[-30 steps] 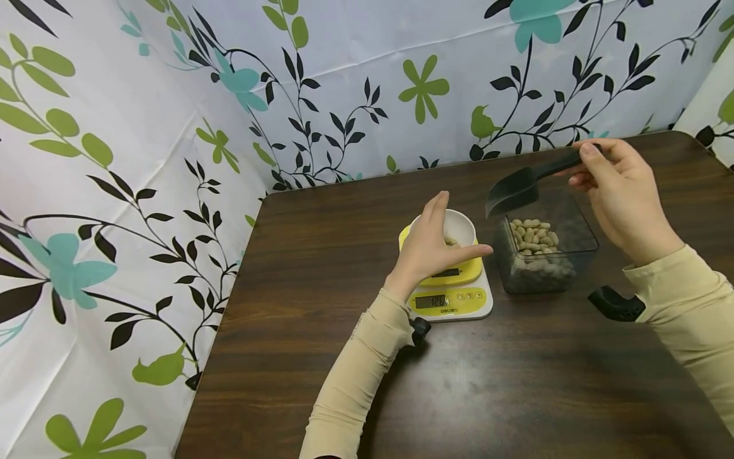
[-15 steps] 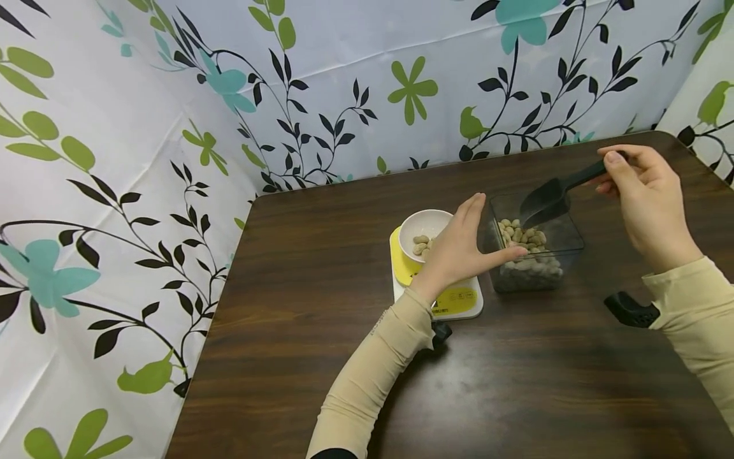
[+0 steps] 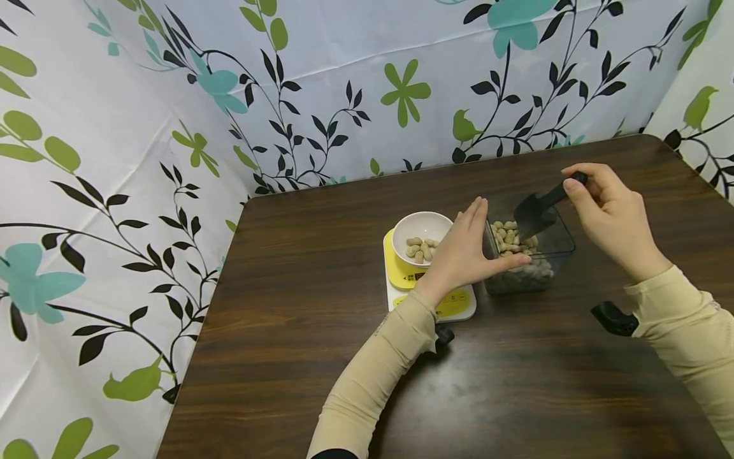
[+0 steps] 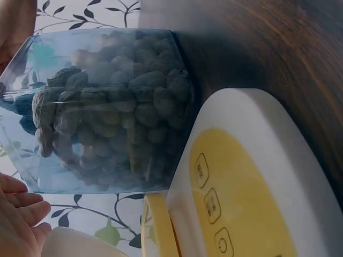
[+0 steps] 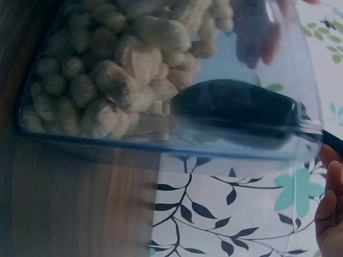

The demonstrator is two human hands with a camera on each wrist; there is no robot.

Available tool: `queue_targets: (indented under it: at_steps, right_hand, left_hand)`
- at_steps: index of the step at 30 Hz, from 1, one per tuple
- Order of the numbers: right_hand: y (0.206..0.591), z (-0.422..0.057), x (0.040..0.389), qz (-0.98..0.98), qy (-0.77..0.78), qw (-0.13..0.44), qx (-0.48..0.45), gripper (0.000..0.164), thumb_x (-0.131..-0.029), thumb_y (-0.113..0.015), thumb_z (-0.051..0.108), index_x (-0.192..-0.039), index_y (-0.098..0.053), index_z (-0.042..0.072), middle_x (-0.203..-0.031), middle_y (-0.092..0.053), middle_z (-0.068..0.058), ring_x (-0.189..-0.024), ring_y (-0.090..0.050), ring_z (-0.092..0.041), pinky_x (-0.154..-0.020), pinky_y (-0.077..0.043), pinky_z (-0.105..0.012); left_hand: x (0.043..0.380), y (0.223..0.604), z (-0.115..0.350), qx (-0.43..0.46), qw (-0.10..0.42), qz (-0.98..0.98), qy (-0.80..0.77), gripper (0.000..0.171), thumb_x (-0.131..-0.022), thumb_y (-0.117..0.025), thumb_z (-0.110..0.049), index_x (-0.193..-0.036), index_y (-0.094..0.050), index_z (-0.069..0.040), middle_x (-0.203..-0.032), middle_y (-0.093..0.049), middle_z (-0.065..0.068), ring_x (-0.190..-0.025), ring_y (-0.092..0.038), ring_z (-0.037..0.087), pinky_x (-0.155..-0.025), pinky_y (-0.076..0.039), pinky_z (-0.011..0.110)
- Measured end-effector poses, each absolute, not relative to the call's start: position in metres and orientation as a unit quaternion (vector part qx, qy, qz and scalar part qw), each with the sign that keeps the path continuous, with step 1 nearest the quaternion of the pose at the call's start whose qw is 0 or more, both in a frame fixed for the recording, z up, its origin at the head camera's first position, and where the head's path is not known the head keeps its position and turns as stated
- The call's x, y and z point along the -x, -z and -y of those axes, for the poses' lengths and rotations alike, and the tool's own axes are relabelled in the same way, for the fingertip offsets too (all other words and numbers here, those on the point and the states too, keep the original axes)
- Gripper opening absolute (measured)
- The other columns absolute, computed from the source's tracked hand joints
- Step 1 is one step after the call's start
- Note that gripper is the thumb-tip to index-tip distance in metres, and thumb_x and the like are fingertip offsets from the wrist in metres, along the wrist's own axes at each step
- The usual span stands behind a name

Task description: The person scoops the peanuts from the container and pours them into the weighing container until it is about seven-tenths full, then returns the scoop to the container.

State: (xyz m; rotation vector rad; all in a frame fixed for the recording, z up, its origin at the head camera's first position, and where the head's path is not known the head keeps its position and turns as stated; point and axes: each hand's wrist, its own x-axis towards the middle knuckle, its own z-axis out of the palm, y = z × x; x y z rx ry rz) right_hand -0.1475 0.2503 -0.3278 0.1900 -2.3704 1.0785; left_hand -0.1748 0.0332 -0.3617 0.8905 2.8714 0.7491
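Observation:
A clear plastic box holds unshelled peanuts. My left hand is at the box's left rim, its fingers straight and the thumb spread along the front. In the left wrist view its fingers are beside the box wall. My right hand pinches the handle of a black scoop. The scoop's head is inside the box, its tip down at the peanuts, as the right wrist view shows through the wall. A white bowl with several peanuts sits on a yellow-and-white kitchen scale.
The scale stands just left of the box on a dark wooden table. Behind and to the left hangs a white curtain with leaf and flower print. A black wrist mount juts from the right sleeve.
My left hand has shifted right from over the bowl to the box, uncovering the bowl. My right hand has lowered the scoop from above the box down into the peanuts.

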Motion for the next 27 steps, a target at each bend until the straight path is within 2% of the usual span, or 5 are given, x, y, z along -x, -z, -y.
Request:
queue_targets:
  at_steps: [3,8,14,20,27]
  right_hand:
    - [0.331,-0.246,0.148,0.888,-0.351,0.279,-0.103,0.026,-0.096,-0.051,0.018,-0.119,-0.057,0.008,-0.066,-0.038,0.014,-0.047,-0.03,0.002,-0.046,-0.025,-0.019]
    - [0.332,-0.247,0.15,0.896,-0.333,0.277,-0.099,0.026,-0.097,-0.048,0.016,-0.12,-0.055,0.005,-0.071,-0.05,-0.001,-0.048,-0.033,0.009,-0.045,-0.025,-0.018]
    - [0.333,-0.251,0.148,0.914,-0.331,0.215,-0.088,0.028,-0.099,-0.044,0.023,-0.12,-0.054,0.007,-0.071,-0.05,0.005,-0.046,-0.038,0.0,-0.043,-0.029,-0.022]
    - [0.338,-0.257,0.15,0.918,-0.36,0.151,-0.062,0.033,-0.099,-0.044,0.032,-0.121,-0.052,0.009,-0.068,-0.061,-0.004,-0.051,-0.048,0.004,-0.044,-0.032,-0.027]
    - [0.342,-0.271,0.153,0.918,-0.383,0.106,-0.013,0.043,-0.097,-0.044,0.041,-0.12,-0.05,0.005,-0.063,-0.053,0.032,-0.055,-0.046,0.001,-0.048,-0.027,-0.031]
  left_hand:
    - [0.176,0.363,-0.034,-0.289,0.022,-0.928,-0.232,0.107,-0.076,-0.055,-0.072,-0.151,-0.002,-0.017,-0.159,-0.007,0.0,-0.146,-0.013,0.014,-0.119,-0.012,0.027]
    - [0.177,0.364,-0.034,-0.289,0.021,-0.929,-0.231,0.106,-0.075,-0.054,-0.073,-0.151,-0.005,-0.017,-0.158,-0.009,-0.001,-0.146,-0.014,0.012,-0.119,-0.01,0.024]
    - [0.177,0.364,-0.034,-0.285,0.026,-0.93,-0.232,0.107,-0.074,-0.055,-0.073,-0.151,-0.006,-0.018,-0.158,-0.009,-0.002,-0.146,-0.013,0.013,-0.118,-0.011,0.025]
    - [0.177,0.364,-0.034,-0.285,0.03,-0.931,-0.227,0.107,-0.074,-0.055,-0.074,-0.151,-0.005,-0.019,-0.158,-0.008,-0.003,-0.146,-0.012,0.012,-0.118,-0.011,0.025]
    - [0.178,0.363,-0.037,-0.284,0.03,-0.932,-0.225,0.107,-0.073,-0.056,-0.074,-0.151,-0.007,-0.019,-0.158,-0.01,-0.003,-0.146,-0.012,0.011,-0.118,-0.012,0.023]
